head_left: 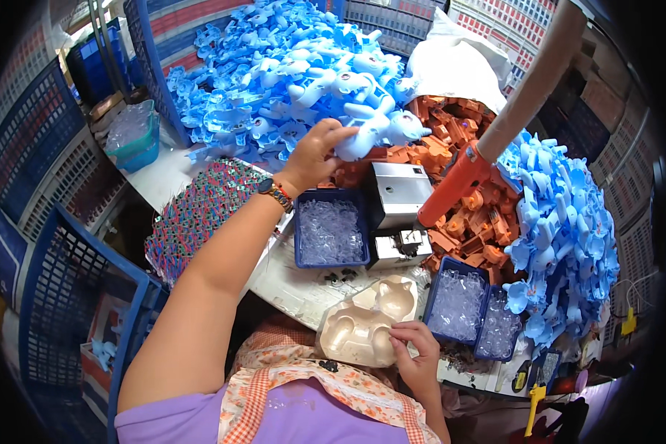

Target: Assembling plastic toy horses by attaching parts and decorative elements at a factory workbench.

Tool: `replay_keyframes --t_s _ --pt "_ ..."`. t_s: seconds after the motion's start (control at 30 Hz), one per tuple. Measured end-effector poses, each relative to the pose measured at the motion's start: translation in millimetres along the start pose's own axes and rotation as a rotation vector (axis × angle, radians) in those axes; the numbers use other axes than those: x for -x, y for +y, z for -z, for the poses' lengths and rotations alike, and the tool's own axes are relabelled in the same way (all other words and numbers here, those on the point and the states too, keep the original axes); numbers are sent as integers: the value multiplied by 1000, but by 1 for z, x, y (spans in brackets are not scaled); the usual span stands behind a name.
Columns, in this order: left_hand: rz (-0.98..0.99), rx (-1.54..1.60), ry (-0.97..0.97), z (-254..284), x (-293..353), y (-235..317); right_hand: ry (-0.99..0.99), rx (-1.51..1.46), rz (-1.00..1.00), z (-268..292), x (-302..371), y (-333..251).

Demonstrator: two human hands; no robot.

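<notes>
My left hand reaches to the front of a big heap of light-blue plastic toy parts. Its fingers are closed at the edge of a rounded blue toy figure, which lies against other figures at the heap's front. Close to my body, my right hand pinches the right rim of a beige moulded holder. The holder has figure-shaped hollows with nothing in them and sits at the table's front edge.
Blue trays of small clear parts flank a small silver machine. An orange-red post slants up past orange parts. A pile of wired components lies left; more blue parts lie right. A blue crate stands lower left.
</notes>
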State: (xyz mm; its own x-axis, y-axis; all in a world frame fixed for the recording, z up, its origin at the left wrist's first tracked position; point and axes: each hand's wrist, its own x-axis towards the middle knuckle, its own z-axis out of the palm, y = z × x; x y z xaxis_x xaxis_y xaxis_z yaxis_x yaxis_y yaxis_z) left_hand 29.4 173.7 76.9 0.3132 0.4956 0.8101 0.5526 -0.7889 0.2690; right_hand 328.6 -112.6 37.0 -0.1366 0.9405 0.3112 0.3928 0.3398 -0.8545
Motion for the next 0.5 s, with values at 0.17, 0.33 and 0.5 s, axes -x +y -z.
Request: replay_keyframes --t_s 0.17,0.33,0.5 --pt "445 792 234 18 19 63 55 63 74 12 13 9" --pt "908 1413 31 46 102 144 194 191 169 21 7 3" --pt "1137 1472 -327 50 157 195 213 297 290 21 -17 2"
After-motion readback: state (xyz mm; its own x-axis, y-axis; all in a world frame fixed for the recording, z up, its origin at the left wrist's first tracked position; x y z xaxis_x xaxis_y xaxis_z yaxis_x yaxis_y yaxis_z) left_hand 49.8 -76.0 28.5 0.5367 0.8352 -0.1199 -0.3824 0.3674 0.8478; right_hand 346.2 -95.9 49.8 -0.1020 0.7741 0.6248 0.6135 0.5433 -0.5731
